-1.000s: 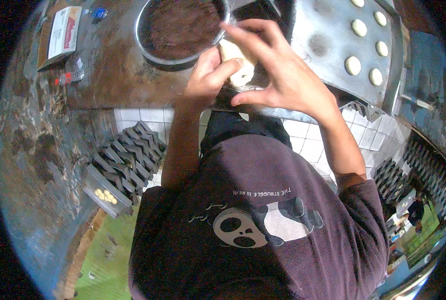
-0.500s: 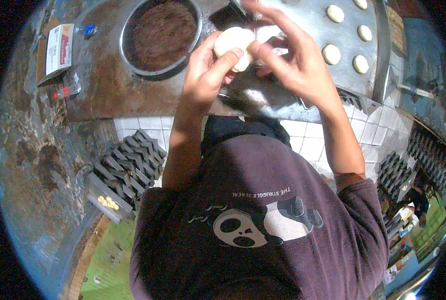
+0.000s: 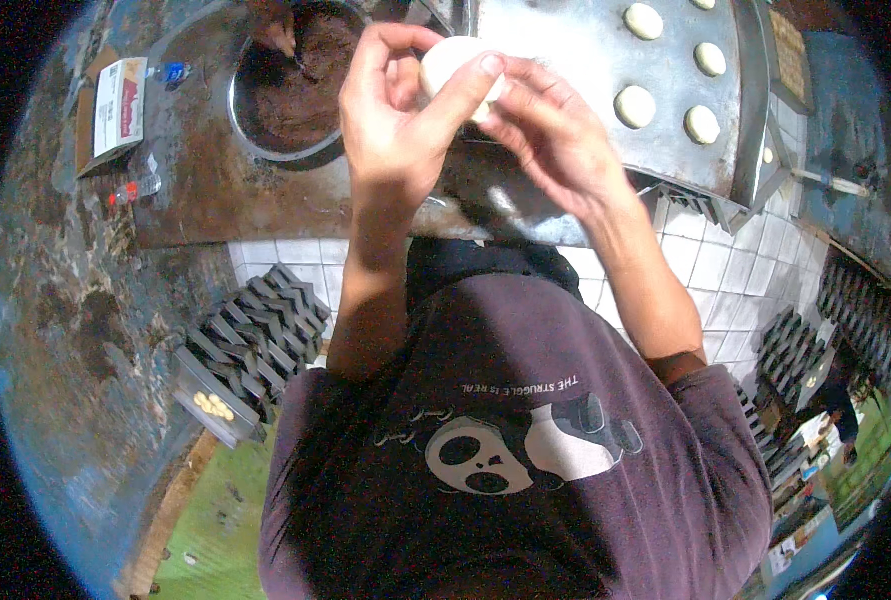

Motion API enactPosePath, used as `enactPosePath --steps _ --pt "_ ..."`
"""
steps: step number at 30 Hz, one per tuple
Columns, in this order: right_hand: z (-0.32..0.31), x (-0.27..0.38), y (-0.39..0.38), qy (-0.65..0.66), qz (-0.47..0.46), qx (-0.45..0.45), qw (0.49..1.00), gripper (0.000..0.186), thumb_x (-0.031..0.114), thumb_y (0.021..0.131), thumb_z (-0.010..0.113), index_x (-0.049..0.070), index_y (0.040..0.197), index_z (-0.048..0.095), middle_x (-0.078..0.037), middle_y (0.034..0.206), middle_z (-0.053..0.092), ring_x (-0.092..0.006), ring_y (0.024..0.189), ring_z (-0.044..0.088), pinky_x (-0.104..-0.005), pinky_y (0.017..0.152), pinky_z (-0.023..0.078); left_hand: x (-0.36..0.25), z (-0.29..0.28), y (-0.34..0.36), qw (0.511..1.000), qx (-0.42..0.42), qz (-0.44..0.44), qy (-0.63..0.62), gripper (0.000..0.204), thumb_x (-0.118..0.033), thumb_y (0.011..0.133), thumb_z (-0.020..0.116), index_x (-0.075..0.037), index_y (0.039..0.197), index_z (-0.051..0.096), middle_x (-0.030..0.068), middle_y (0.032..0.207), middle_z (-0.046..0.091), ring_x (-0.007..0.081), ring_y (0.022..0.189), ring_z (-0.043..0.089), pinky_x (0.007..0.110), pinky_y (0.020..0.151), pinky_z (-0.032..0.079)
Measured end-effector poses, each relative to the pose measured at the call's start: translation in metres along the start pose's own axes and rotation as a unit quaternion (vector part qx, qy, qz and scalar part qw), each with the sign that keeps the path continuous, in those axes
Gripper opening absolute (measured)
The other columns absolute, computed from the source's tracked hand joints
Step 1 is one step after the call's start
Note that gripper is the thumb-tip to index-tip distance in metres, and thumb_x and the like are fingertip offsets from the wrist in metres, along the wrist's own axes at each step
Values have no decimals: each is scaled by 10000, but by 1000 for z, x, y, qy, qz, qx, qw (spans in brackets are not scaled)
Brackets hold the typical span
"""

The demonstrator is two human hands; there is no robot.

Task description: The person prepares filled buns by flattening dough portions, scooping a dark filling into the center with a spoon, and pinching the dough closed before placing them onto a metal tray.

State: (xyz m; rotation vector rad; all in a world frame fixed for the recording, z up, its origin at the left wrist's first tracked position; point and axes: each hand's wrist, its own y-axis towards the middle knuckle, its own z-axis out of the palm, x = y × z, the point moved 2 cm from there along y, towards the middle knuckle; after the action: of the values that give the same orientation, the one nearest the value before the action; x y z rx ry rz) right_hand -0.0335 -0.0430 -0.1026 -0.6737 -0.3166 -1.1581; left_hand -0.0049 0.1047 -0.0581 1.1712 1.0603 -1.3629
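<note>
Both hands close on one pale dough round above the worktable

Half a second ago the right hand [image 3: 556, 135] was spread and blurred; now it has drawn in, fingers bent, gripping the lower right edge of the dough round [image 3: 448, 60]. The left hand [image 3: 396, 115] keeps its hold, partly closed, thumb laid across the dough and fingers curled behind. The dough is held up between them, near the upper edge of the view. Another person's hand [image 3: 278, 35] has come into the bowl [image 3: 284, 158] of dark brown crumbly filling [image 3: 321, 95] — it was not there before.

Counted: one round held, and five more on the metal tray [image 3: 576, 50] to the right, one cut by the picture's edge. There is one open carton [image 3: 119, 110] at left, and near it one clear bottle with a red cap [image 3: 131, 190].

The brown worktable [image 3: 236, 205] is stained and worn. Below it run white tiles [image 3: 301, 253]; dark metal racks [image 3: 256, 320] stand at both sides, and a patch of green floor [image 3: 206, 545] shows lower left.
</note>
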Motion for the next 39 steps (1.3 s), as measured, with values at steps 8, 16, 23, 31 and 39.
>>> enactPosePath --steps 8,16,23,31,39 --pt "3 -15 -8 -123 -273 -85 950 327 89 964 692 15 1277 637 -57 1122 701 -113 1047 650 -276 943 525 2 54 7 988 99 59 -98 414 -6 774 776 -33 1121 552 60 944 676 174 956 708 349 893 573" --pt "4 47 -35 -365 -112 138 914 267 113 981 668 -18 1212 702 -79 1131 753 -153 992 698 -304 904 554 -5 31 7 989 46 106 -94 458 75 868 636 26 1267 416 80 845 691 196 838 700 469 955 577" --pt "-12 106 -29 -550 -205 64 807 553 105 837 834 15 1344 632 -117 1326 660 -194 1180 643 -333 953 550 55 45 29 983 31 151 96 558 35 771 790 -93 1230 500 44 1067 592 143 997 622 291 837 557" --pt "-10 109 -3 -673 -171 60 717 530 290 775 893 68 1227 726 -86 1198 714 -191 1085 676 -345 880 578 75 65 40 967 118 122 191 679 -121 774 838 -82 1308 421 181 1082 696 302 1026 710 402 832 578" --pt "-68 96 38 -749 -138 79 643 435 192 831 828 111 1247 731 -54 1138 693 -169 982 641 -316 805 588 83 11 49 954 103 84 268 916 -136 735 894 -112 1432 299 101 1107 646 125 653 539 293 602 508"
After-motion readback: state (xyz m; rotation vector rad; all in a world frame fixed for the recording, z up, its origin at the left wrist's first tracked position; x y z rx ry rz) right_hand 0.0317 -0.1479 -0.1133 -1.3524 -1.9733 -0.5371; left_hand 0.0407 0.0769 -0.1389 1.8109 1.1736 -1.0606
